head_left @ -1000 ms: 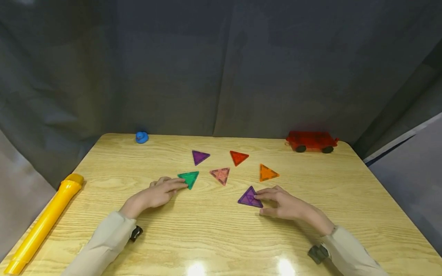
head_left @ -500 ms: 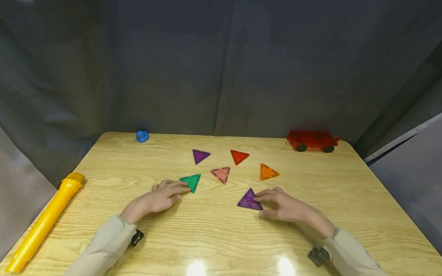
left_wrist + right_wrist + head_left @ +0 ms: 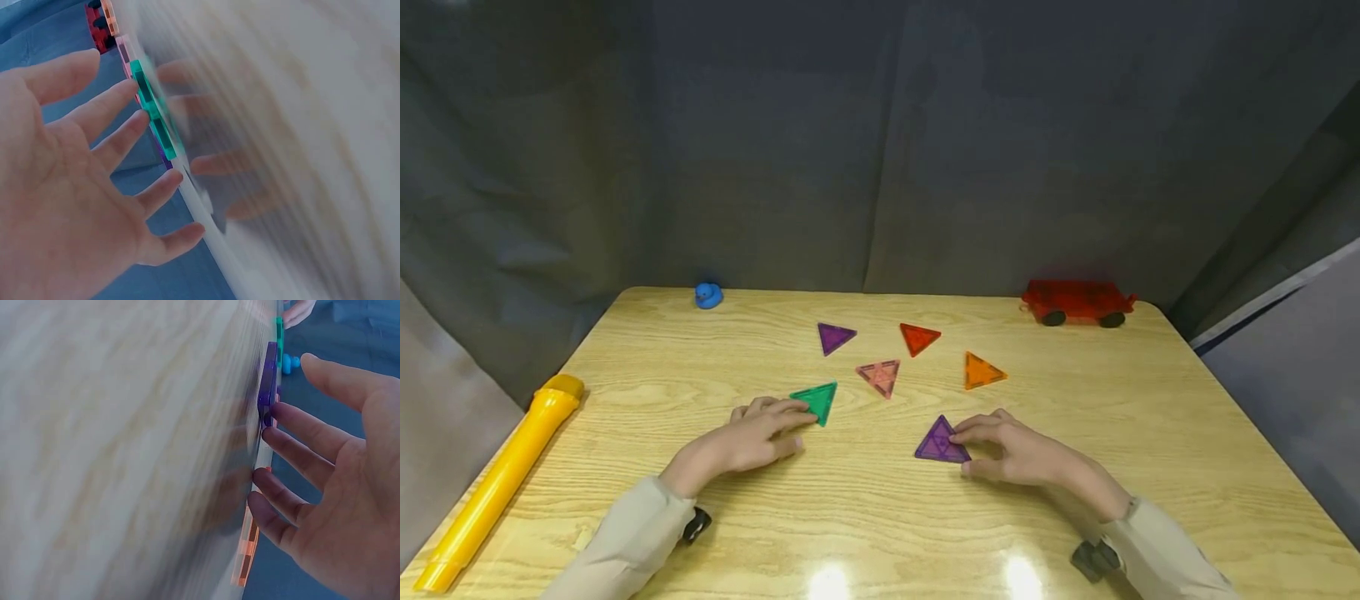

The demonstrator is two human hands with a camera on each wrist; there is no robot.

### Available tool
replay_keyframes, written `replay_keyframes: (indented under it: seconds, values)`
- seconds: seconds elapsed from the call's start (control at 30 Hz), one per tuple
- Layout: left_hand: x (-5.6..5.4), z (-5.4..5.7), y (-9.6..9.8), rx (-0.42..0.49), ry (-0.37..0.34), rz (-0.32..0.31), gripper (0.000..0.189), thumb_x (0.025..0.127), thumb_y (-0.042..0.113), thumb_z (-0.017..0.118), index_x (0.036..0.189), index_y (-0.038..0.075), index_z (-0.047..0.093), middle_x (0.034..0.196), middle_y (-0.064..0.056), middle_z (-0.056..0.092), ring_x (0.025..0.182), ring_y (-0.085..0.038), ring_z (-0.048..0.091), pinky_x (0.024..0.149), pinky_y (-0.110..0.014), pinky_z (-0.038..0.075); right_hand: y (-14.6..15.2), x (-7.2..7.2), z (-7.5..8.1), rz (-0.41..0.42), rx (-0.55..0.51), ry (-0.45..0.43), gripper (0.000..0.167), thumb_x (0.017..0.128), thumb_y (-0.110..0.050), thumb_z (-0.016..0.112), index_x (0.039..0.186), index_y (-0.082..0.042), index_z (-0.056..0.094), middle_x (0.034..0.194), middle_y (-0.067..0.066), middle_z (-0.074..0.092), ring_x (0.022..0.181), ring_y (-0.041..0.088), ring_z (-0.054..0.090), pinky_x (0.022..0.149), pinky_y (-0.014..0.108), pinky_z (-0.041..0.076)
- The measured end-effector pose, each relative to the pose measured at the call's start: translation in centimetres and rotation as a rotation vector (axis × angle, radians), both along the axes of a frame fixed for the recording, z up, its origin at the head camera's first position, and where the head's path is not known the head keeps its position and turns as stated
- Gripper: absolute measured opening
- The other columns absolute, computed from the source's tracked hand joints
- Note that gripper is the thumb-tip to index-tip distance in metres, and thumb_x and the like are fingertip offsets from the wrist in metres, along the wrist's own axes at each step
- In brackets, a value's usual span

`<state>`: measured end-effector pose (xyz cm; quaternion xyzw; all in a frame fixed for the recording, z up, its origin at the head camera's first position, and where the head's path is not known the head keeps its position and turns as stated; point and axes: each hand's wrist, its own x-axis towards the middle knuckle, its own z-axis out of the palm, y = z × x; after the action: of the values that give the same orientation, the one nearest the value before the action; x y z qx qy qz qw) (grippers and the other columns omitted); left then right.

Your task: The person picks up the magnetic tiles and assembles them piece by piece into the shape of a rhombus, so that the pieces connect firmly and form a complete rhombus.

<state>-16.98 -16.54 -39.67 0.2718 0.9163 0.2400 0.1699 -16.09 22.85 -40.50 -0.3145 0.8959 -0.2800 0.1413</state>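
Observation:
Flat on the wooden table lies a green triangular tile (image 3: 820, 402), and the fingertips of my left hand (image 3: 752, 435) rest on its near left part. The left wrist view shows that hand's fingers spread, two of them touching the green tile (image 3: 153, 109). My right hand (image 3: 1026, 450) touches the right side of a purple triangular tile (image 3: 940, 443) with its fingertips, the thumb held apart from it. Between and beyond the hands lie a pink tile (image 3: 882, 377), an orange tile (image 3: 981, 372), a red tile (image 3: 918, 338) and a second purple tile (image 3: 833, 337).
A blue toy duck (image 3: 708, 295) stands at the table's back left. Near the back right corner is a red wheeled toy car (image 3: 1077, 303). A long yellow tube (image 3: 497, 483) lies along the left edge. Dark curtains (image 3: 880, 150) hang behind the table.
The green tile has slid slightly toward me and right, turning a little under my left fingers. The purple tile has shifted slightly nearer with my right hand. My left thumb has spread away.

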Motion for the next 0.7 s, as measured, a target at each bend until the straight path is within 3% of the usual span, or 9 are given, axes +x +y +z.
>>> replay_keyframes:
  seconds: [0.13, 0.33, 0.57, 0.7]
  values:
    - [0.4, 0.0, 0.2, -0.018, 0.003, -0.008, 0.045, 0.100, 0.029, 0.049, 0.142, 0.014, 0.046, 0.151, -0.009, 0.033, 0.138, -0.043, 0.019, 0.104, -0.069, 0.012, 0.0, 0.1, 0.1, 0.021, -0.008, -0.005, 0.048, 0.090, -0.037, 0.064, 0.125, -0.005, 0.062, 0.133, 0.014, 0.053, 0.120, 0.037, 0.043, 0.103, 0.068, 0.022]
    - [0.3, -0.3, 0.4, -0.019, 0.015, -0.011, 0.044, 0.099, 0.030, 0.049, 0.140, 0.014, 0.049, 0.149, -0.009, 0.036, 0.137, -0.043, 0.021, 0.104, -0.068, 0.014, 0.0, 0.2, 0.1, 0.031, -0.002, 0.024, 0.048, 0.089, -0.037, 0.065, 0.126, -0.006, 0.061, 0.132, 0.014, 0.054, 0.118, 0.034, 0.045, 0.098, 0.060, 0.035]
    - [-1.7, -1.0, 0.8, 0.116, 0.096, 0.052, 0.042, 0.097, 0.028, 0.055, 0.136, 0.013, 0.052, 0.141, -0.013, 0.044, 0.126, -0.037, 0.032, 0.098, -0.062, 0.026, -0.4, -0.7, -0.1, 0.002, -0.031, 0.074, 0.053, 0.086, -0.031, 0.070, 0.129, -0.002, 0.056, 0.130, 0.014, 0.056, 0.122, 0.038, 0.046, 0.105, 0.064, 0.024]
    - [-2.7, -1.5, 1.2, 0.189, 0.087, 0.099, 0.052, 0.093, 0.030, 0.062, 0.140, 0.011, 0.048, 0.138, -0.015, 0.046, 0.119, -0.035, 0.034, 0.095, -0.058, 0.031, -0.7, -1.4, -0.4, -0.007, -0.034, 0.045, 0.059, 0.084, -0.032, 0.072, 0.132, -0.002, 0.054, 0.133, 0.015, 0.054, 0.125, 0.037, 0.044, 0.106, 0.060, 0.027]
